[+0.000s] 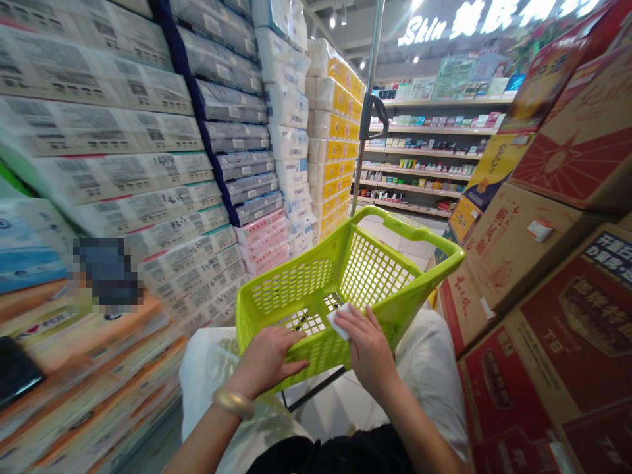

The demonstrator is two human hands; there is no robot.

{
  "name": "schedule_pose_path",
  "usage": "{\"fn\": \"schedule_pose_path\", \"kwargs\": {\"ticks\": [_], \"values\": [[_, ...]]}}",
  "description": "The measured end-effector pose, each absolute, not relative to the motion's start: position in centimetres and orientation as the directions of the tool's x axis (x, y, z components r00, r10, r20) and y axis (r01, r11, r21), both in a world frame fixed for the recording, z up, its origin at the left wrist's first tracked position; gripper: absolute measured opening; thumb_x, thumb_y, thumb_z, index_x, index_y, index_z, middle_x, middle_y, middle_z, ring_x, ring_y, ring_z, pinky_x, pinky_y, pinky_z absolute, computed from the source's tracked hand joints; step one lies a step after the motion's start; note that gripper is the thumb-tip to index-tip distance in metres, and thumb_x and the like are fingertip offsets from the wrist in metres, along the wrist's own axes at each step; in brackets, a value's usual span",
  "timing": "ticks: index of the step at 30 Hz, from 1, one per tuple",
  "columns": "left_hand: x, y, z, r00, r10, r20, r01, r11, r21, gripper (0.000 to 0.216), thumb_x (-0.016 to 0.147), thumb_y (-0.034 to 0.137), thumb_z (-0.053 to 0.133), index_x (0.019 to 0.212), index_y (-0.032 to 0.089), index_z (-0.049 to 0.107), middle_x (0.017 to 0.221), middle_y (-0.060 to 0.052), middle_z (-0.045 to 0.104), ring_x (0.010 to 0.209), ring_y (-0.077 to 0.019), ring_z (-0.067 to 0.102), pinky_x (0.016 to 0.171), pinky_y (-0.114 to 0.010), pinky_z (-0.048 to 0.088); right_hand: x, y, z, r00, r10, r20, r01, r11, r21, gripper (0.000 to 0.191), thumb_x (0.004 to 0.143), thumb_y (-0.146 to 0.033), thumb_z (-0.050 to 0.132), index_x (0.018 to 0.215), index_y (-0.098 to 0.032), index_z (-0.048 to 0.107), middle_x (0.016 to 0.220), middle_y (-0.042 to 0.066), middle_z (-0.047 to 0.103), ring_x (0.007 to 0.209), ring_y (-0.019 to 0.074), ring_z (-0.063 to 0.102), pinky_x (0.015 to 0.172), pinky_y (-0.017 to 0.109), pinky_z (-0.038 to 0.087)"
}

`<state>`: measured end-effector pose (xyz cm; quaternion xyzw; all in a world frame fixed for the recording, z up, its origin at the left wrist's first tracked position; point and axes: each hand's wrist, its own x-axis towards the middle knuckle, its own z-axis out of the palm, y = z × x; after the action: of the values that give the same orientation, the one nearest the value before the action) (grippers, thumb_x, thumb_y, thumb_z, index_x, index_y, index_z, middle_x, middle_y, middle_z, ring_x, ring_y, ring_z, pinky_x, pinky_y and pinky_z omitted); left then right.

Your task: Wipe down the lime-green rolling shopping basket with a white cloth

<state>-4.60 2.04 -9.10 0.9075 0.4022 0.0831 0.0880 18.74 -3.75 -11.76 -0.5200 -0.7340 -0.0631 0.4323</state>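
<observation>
A lime-green plastic shopping basket (395, 227) on a trolley stands in front of me in a store aisle. My left hand (269, 359) grips the basket's near rim, fingers curled over the edge. My right hand (368, 349) reaches over the same rim and holds a small white packet (338, 320) just inside the basket. A gold bangle (232, 401) sits on my left wrist. The basket's mesh floor shows through, with nothing else visible in it.
Tall stacks of tissue and paper packs (148, 164) wall the left side. Red and yellow cardboard cartons (553, 263) are piled on the right. A grey trolley pole with a handle (368, 105) rises behind the basket. Shelves of small goods (424, 158) line the far end.
</observation>
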Motion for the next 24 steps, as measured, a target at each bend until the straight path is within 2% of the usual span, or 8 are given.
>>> {"fn": "schedule_pose_path", "kwargs": {"ticks": [2,4,7,10,13,17,22,24], "values": [[-4.7,1.9,-8.6,0.64,0.764,0.083,0.741,-0.643,0.194,0.049,0.077,0.048,0.071,0.119,0.023,0.067,0.104,-0.008,0.073,0.101,-0.029,0.065,0.092,-0.042,0.047,19.7,-3.7,-11.7,0.052,0.686,0.726,0.851,0.35,-0.391,0.049,0.084,-0.003,0.04,0.119,-0.024,0.067,0.124,0.005,0.069,0.129,0.0235,0.055,0.117,0.053,0.03],[-4.6,1.7,-8.1,0.608,0.79,0.076,0.777,-0.612,0.152,0.051,0.074,0.051,0.072,0.117,0.023,0.068,0.106,-0.009,0.073,0.104,-0.031,0.064,0.097,-0.046,0.044,20.1,-3.7,-11.6,0.102,0.675,0.731,0.857,0.313,-0.409,0.047,0.085,-0.004,0.041,0.119,-0.023,0.067,0.125,0.006,0.069,0.13,0.0247,0.054,0.116,0.054,0.03],[-3.5,1.2,-7.2,0.551,0.831,0.076,0.823,-0.557,0.114,0.055,0.071,0.05,0.074,0.119,0.023,0.066,0.112,-0.01,0.071,0.11,-0.0324,0.061,0.103,-0.05,0.039,19.3,-3.9,-11.6,-0.042,0.712,0.701,0.814,0.431,-0.389,0.052,0.081,-0.001,0.041,0.119,-0.025,0.067,0.123,0.004,0.07,0.129,0.0219,0.055,0.115,0.05,0.033],[-1.3,0.6,-6.8,0.568,0.816,0.106,0.799,-0.578,0.164,0.054,0.074,0.045,0.073,0.122,0.023,0.063,0.116,-0.009,0.069,0.113,-0.0296,0.059,0.104,-0.045,0.039,18.2,-4.1,-11.7,-0.158,0.721,0.675,0.765,0.522,-0.378,0.056,0.078,0.001,0.04,0.119,-0.026,0.067,0.122,0.003,0.07,0.129,0.0191,0.055,0.116,0.048,0.034],[0.9,0.4,-7.0,0.586,0.799,0.136,0.771,-0.601,0.209,0.047,0.077,0.042,0.071,0.118,0.02,0.064,0.113,-0.009,0.069,0.11,-0.0283,0.06,0.101,-0.043,0.041,19.0,-3.9,-11.7,-0.088,0.712,0.697,0.798,0.469,-0.379,0.052,0.081,-0.001,0.041,0.12,-0.025,0.067,0.123,0.004,0.07,0.129,0.0203,0.055,0.117,0.049,0.031],[2.2,0.5,-7.7,0.593,0.784,0.183,0.758,-0.62,0.203,0.031,0.082,0.035,0.066,0.11,0.02,0.064,0.108,-0.008,0.07,0.106,-0.0267,0.06,0.102,-0.043,0.039,20.6,-3.6,-11.5,0.065,0.675,0.735,0.851,0.347,-0.394,0.049,0.083,-0.002,0.041,0.119,-0.022,0.067,0.124,0.007,0.069,0.13,0.0226,0.053,0.118,0.051,0.028],[2.1,0.5,-8.2,0.604,0.781,0.161,0.765,-0.624,0.16,0.018,0.086,0.032,0.061,0.096,0.018,0.063,0.097,-0.01,0.07,0.098,-0.0281,0.062,0.091,-0.041,0.043,19.5,-4.0,-11.7,-0.137,0.72,0.68,0.8,0.485,-0.353,0.053,0.081,-0.001,0.041,0.121,-0.026,0.066,0.125,0.003,0.069,0.131,0.0193,0.053,0.117,0.047,0.031],[1.9,0.5,-8.2,0.599,0.784,0.164,0.766,-0.62,0.167,0.017,0.086,0.032,0.06,0.096,0.018,0.063,0.097,-0.009,0.07,0.097,-0.0279,0.062,0.089,-0.04,0.044,19.7,-3.9,-11.7,-0.117,0.722,0.682,0.803,0.473,-0.362,0.053,0.081,-0.001,0.041,0.121,-0.026,0.066,0.125,0.003,0.069,0.131,0.02,0.053,0.117,0.048,0.031]]}}
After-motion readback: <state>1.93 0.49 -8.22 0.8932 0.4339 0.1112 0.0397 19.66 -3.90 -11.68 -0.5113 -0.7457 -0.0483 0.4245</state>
